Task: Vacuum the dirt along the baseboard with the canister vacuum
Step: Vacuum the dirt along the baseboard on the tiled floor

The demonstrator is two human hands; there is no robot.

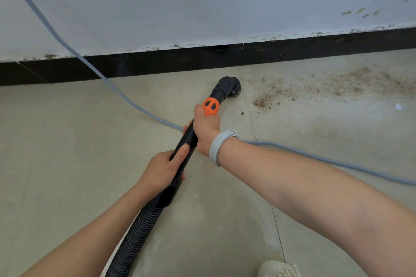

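Both hands curl round the black wand point(188, 141) of the vacuum: the right hand point(206, 129) grips it high, just behind the orange collar point(211, 107), and the left hand point(163, 170) grips it lower, thumb laid along the top, just above where the ribbed hose point(135, 236) joins. A pale grey band point(218, 146) circles the right wrist. Ahead of the collar the wand ends in a round black brush nozzle point(230, 87), set on the floor point(67, 141) close to the black baseboard point(157, 63). The dirt point(315, 87), a brown gritty scatter, lies on the floor just to the right of the nozzle and runs on along the baseboard toward the frame's right edge. A small white scrap point(398, 107) sits beyond it. Above the baseboard rises a white wall point(202, 2), chipped and stained along its lower edge. A grey cord point(108, 81) slants down from the upper left, passes behind the wand and trails off right across the floor. The canister itself is out of view; a pale woven thing point(279, 269) at the bottom edge is cut off and hard to make out.
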